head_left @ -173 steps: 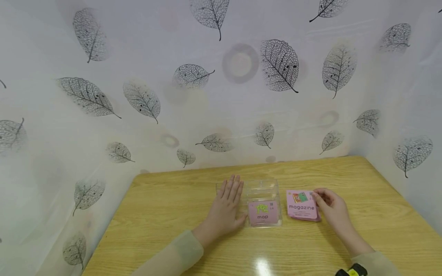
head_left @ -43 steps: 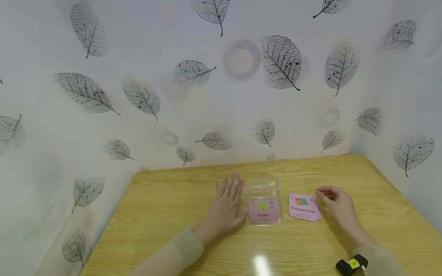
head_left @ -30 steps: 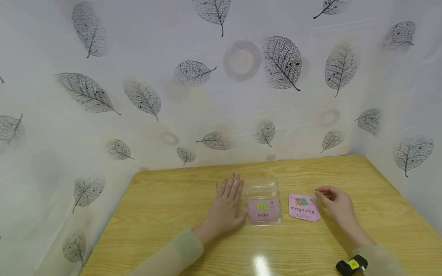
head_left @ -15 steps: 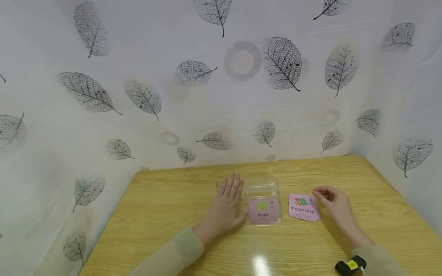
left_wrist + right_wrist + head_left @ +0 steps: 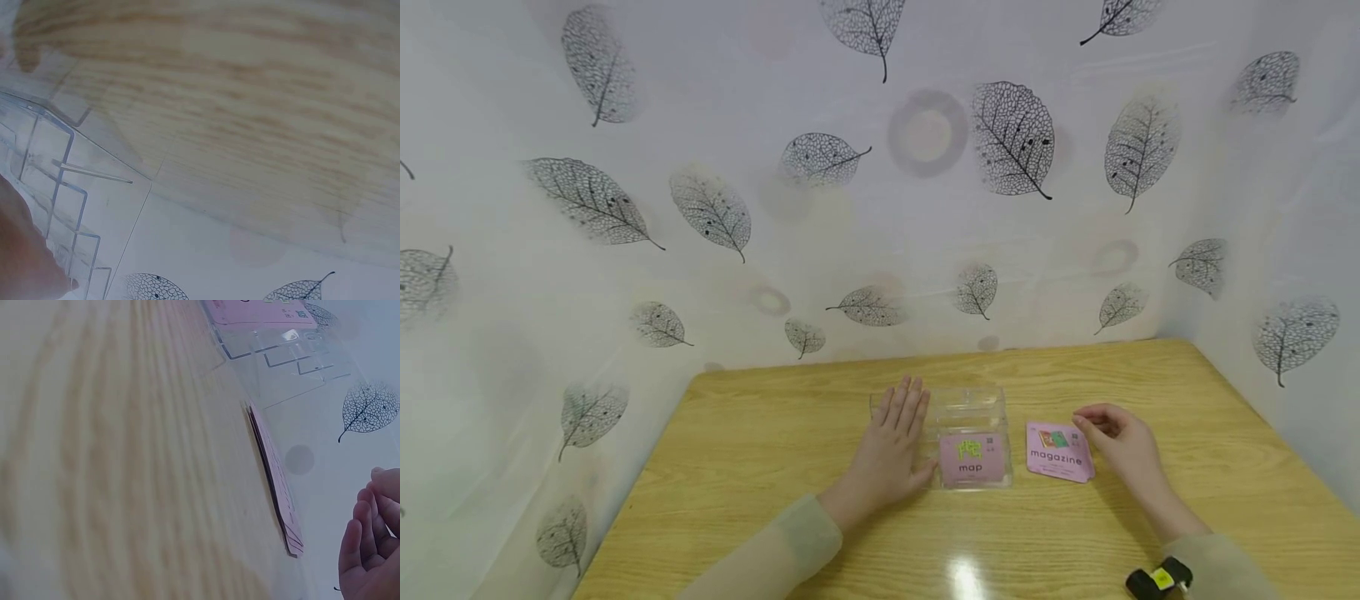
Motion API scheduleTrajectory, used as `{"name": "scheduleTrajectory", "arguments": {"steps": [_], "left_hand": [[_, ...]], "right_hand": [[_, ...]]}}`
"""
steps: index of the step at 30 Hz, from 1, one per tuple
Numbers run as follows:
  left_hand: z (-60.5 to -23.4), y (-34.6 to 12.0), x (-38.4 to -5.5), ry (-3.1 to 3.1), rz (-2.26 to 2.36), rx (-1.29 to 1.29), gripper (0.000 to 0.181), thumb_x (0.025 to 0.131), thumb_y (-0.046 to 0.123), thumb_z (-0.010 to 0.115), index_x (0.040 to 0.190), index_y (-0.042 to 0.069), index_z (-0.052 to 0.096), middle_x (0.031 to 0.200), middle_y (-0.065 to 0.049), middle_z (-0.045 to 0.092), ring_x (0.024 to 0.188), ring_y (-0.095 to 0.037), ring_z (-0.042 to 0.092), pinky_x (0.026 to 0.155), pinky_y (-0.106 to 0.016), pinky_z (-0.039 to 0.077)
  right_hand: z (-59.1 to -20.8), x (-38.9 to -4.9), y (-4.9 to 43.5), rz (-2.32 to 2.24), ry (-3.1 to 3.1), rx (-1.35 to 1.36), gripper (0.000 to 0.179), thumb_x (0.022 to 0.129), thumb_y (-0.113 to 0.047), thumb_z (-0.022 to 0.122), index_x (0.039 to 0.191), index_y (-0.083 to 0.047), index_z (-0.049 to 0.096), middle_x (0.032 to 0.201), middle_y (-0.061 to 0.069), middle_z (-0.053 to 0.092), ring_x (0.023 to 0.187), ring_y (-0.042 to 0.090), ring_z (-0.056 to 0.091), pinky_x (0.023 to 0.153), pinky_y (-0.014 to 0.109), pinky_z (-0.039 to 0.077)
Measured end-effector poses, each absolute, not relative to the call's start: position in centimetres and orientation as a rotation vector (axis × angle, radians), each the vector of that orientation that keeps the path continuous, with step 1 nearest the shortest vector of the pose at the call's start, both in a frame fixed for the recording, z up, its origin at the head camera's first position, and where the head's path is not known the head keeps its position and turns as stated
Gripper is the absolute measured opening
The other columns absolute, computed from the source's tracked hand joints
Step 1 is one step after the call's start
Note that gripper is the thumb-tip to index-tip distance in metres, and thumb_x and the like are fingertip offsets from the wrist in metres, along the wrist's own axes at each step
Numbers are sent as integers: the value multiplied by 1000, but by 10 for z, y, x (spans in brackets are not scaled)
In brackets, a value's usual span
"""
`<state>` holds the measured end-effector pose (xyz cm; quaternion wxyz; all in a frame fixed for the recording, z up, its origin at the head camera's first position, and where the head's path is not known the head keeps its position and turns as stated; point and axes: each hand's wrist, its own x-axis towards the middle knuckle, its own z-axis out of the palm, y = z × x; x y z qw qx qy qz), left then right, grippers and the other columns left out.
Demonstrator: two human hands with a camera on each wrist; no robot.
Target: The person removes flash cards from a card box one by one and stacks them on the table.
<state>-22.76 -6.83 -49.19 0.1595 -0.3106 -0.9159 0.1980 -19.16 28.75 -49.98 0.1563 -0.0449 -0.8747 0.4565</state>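
My left hand (image 5: 887, 450) lies with straight fingers over the left side of a clear plastic stepped card holder (image 5: 970, 402). In the holder's front tier stands a pink card marked "map" (image 5: 972, 460). To its right, a small stack of pink cards with "magazine" on top (image 5: 1060, 452) lies on the table. My right hand (image 5: 1123, 442) is at the stack's upper right corner, fingers loosely bent and nothing visible in them. In the right wrist view, the stack (image 5: 275, 481) appears edge-on, and the right hand's fingertips (image 5: 353, 531) are apart from it.
A wood-grain table (image 5: 760, 467) carries everything. Behind and beside it hangs a pale sheet printed with leaves (image 5: 850, 233). A black band with a yellow patch (image 5: 1159, 577) is by the right sleeve (image 5: 1221, 567).
Several seconds ago my right fingers touched the "magazine" stack, which was turned differently with a card jutting out below. Over the last second that hand has drifted left towards the stack. The left hand stays put.
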Motion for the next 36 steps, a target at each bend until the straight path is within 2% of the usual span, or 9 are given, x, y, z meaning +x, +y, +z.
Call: {"name": "scheduleTrajectory", "arguments": {"steps": [11, 20, 28, 36], "left_hand": [[-494, -69, -229, -2591, 540, -900, 100, 102, 71, 38, 169, 0, 16, 178, -22, 11, 167, -37, 12, 136, -46, 22], [-495, -69, -229, -2589, 529, -896, 99, 102, 70, 38, 169, 0, 17, 178, -21, 11, 167, -37, 11, 136, -46, 22], [-495, -70, -229, -2586, 534, -900, 99, 103, 70, 38, 169, -1, 16, 178, -22, 10, 167, -37, 11, 136, -46, 22], [-495, -70, -228, -2580, 542, -896, 99, 103, 70, 38, 169, 0, 17, 178, -21, 11, 167, -37, 12, 136, -46, 22]], "right_hand": [[-498, -190, 284, 1368, -2497, -107, 21, 101, -13, 72, 112, 6, 74, 90, -11, 70, 78, -9, 58, 69, 10, 52], [-494, -188, 280, 1394, -2497, -99, 22, 101, -14, 73, 112, 5, 74, 90, -11, 70, 78, -8, 58, 68, 11, 52], [-494, -188, 276, 1386, -2481, -60, 19, 100, -11, 74, 110, 4, 75, 88, -18, 68, 78, -8, 58, 68, 11, 52], [-493, -186, 272, 1409, -2466, -32, 19, 100, -11, 74, 110, 4, 74, 89, -17, 69, 78, -7, 59, 68, 11, 53]]}}
